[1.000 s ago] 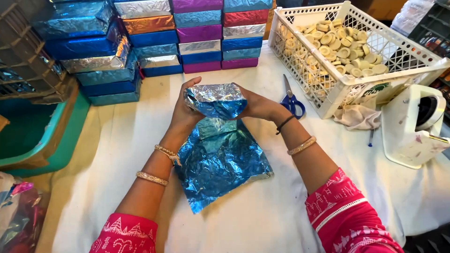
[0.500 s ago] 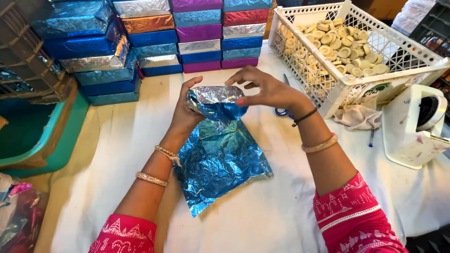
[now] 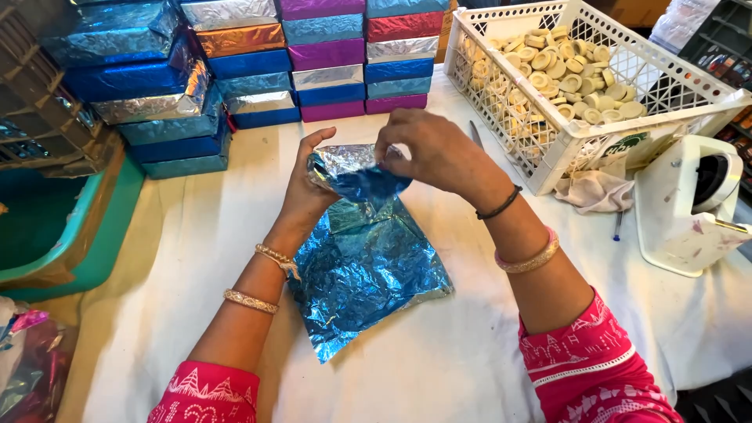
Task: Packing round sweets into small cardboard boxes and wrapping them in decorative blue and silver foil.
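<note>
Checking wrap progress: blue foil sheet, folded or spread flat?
Partly folded: the blue foil sheet lies spread on the table, its far end gathered between left hand and right hand.

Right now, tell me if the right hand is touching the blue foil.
Touching. The head view shows the right hand with its fingers pinching the folded top of the blue foil, no gap between them.

The blue foil sheet [image 3: 368, 266] at the centre of the frame is thin, crinkled and mirror-glossy, silver on its turned-up inner face. The stacked boxes [image 3: 258, 70] along the upper left wear the same shiny foil in blue, silver, purple and red. The counter [image 3: 188, 258] is covered in matt white cloth. The crate [image 3: 627, 94] at upper right is smooth white plastic lattice.
</note>
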